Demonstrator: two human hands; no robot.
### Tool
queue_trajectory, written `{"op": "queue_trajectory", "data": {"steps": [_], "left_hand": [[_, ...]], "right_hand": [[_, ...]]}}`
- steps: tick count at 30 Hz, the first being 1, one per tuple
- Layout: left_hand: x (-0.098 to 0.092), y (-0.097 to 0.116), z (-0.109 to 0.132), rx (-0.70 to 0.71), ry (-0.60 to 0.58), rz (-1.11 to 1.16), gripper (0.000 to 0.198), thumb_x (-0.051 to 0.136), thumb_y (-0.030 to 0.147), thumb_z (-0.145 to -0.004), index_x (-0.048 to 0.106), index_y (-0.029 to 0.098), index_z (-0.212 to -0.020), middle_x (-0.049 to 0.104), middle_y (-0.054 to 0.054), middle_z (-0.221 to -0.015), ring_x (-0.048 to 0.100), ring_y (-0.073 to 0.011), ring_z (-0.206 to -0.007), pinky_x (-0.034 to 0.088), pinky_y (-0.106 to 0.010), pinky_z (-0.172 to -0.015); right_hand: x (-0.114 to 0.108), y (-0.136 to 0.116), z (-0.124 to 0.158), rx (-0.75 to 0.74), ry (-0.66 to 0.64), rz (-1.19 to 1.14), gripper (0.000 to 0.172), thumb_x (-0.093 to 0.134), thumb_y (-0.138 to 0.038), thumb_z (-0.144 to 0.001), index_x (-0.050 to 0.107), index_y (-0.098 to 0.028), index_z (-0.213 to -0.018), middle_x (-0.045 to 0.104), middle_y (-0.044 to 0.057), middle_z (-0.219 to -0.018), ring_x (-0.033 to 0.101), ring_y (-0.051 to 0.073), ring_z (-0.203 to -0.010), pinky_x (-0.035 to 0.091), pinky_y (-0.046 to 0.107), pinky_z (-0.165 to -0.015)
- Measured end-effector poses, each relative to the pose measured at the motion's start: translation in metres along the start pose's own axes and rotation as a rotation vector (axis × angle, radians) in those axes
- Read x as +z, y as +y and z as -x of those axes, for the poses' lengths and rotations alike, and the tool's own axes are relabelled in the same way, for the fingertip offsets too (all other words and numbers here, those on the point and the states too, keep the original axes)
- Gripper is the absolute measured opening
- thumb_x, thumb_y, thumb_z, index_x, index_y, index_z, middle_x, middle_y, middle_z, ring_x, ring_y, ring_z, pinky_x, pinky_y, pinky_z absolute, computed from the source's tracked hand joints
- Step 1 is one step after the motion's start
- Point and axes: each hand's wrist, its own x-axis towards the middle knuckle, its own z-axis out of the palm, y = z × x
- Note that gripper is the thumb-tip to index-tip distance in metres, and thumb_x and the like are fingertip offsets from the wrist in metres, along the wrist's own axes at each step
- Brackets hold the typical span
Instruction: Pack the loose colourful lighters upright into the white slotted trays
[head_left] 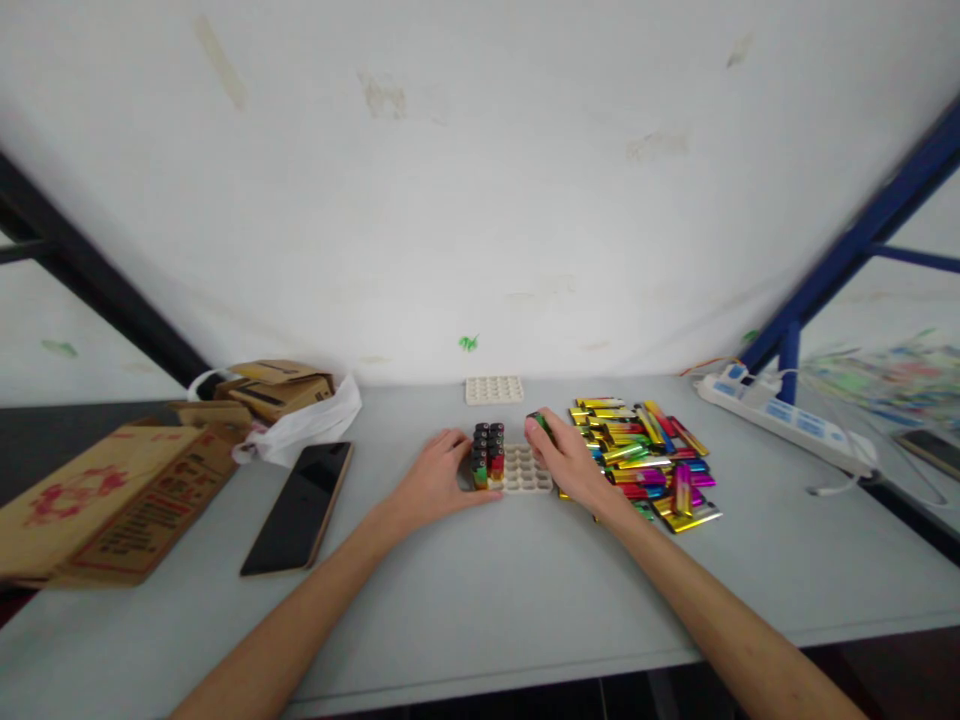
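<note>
Left hand curls around the left end of a white tray, thumb in front; I can't tell if it squeezes. Black-topped lighters stand in two rows there. Just above the tray's right side, the right hand pinches one lighter. Next comes a shiny pile, then a power strip.

No readable text, red print on cardboard box, apparently blurred
</note>
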Motion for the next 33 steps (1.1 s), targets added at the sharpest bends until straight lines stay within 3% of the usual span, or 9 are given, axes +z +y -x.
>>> {"op": "queue_trajectory", "data": {"steps": [5,9,13,19,23,27,33], "left_hand": [[0.001,0.003,0.000,-0.008,0.001,-0.023,0.064,0.088,0.072,-0.076,0.073,0.020,-0.109,0.071,-0.011,-0.111,0.068,-0.0348,-0.108,0.057,-0.050,-0.102],[0.001,0.004,0.001,-0.003,0.003,-0.038,0.061,0.090,0.069,-0.076,0.073,0.020,-0.107,0.071,-0.010,-0.111,0.069,-0.0332,-0.107,0.057,-0.048,-0.101],[0.001,0.006,0.000,-0.014,-0.010,-0.030,0.059,0.091,0.067,-0.075,0.074,0.021,-0.108,0.072,-0.011,-0.116,0.069,-0.0336,-0.110,0.057,-0.047,-0.102],[-0.001,0.008,-0.002,-0.032,-0.038,-0.027,0.063,0.093,0.068,-0.073,0.074,0.019,-0.107,0.071,-0.011,-0.115,0.069,-0.0345,-0.111,0.056,-0.048,-0.102],[0.000,0.007,-0.001,-0.027,-0.025,-0.016,0.060,0.093,0.066,-0.073,0.074,0.020,-0.106,0.070,-0.010,-0.112,0.068,-0.0334,-0.107,0.056,-0.048,-0.100],[0.001,0.004,-0.001,-0.019,-0.021,-0.005,0.058,0.093,0.065,-0.073,0.073,0.020,-0.104,0.071,-0.010,-0.111,0.068,-0.0337,-0.108,0.056,-0.048,-0.101],[0.002,0.001,-0.001,0.004,0.012,0.026,0.058,0.090,0.067,-0.075,0.074,0.022,-0.107,0.072,-0.010,-0.111,0.068,-0.0337,-0.109,0.057,-0.048,-0.100]], "right_hand": [[-0.011,-0.009,0.008,-0.269,-0.063,0.219,0.042,0.038,-0.054,-0.115,0.060,-0.024,-0.096,0.065,0.009,-0.103,0.062,0.024,-0.095,0.051,0.036,-0.086],[-0.012,-0.005,0.014,-0.263,-0.223,0.383,0.048,0.037,-0.055,-0.117,0.059,-0.024,-0.088,0.063,0.002,-0.078,0.058,0.020,-0.071,0.044,0.031,-0.070],[-0.009,0.003,0.018,-0.253,-0.267,0.391,0.045,0.046,-0.055,-0.115,0.063,-0.022,-0.089,0.067,0.001,-0.072,0.059,0.018,-0.064,0.039,0.029,-0.064],[-0.006,0.005,0.021,-0.376,-0.265,0.450,0.034,0.053,-0.046,-0.115,0.069,-0.020,-0.101,0.076,0.007,-0.086,0.070,0.020,-0.075,0.045,0.029,-0.067],[-0.001,-0.001,0.021,-0.473,-0.250,0.618,0.034,0.058,-0.044,-0.113,0.069,-0.018,-0.095,0.075,0.010,-0.089,0.072,0.023,-0.082,0.049,0.031,-0.074],[0.005,-0.012,0.018,-0.445,-0.287,0.751,0.034,0.057,-0.042,-0.113,0.071,-0.016,-0.096,0.075,0.010,-0.088,0.073,0.024,-0.079,0.051,0.033,-0.073],[0.002,-0.021,0.011,-0.396,-0.428,0.848,0.033,0.054,-0.042,-0.114,0.072,-0.014,-0.114,0.079,0.014,-0.105,0.077,0.027,-0.092,0.054,0.034,-0.079]]}}
